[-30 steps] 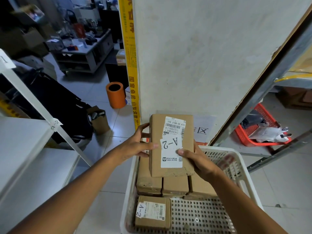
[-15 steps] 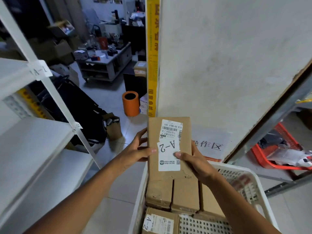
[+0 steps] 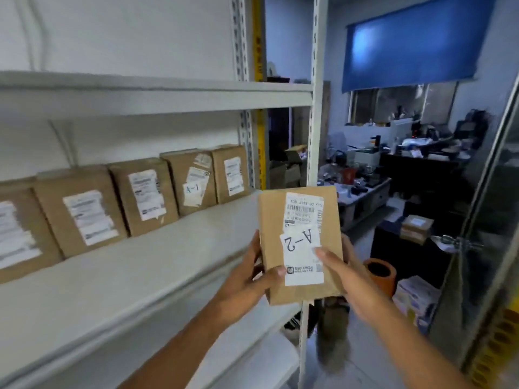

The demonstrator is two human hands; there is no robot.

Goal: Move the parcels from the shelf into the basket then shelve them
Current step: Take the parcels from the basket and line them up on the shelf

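Note:
A brown cardboard parcel (image 3: 330, 240) with a white label reading A-2 is held upright in front of me, just off the right end of the white shelf (image 3: 118, 282). My left hand (image 3: 247, 279) grips its lower left edge, thumb on the front. My right hand (image 3: 348, 270) grips its right side, thumb on the label. Several brown parcels (image 3: 140, 197) stand in a row at the back of that shelf, one marked A-1. The basket is out of view.
A white upright post (image 3: 316, 136) of the rack stands just behind the held parcel. Beyond it are an orange cylinder (image 3: 380, 273) on the floor, a cluttered low table (image 3: 362, 192), stacked boxes (image 3: 415, 228) and a glass door (image 3: 494, 220) on the right.
The view has swung up and left from the basket to the shelf. Both hands have lifted the A-2 parcel up to shelf height; the basket has dropped out of sight.

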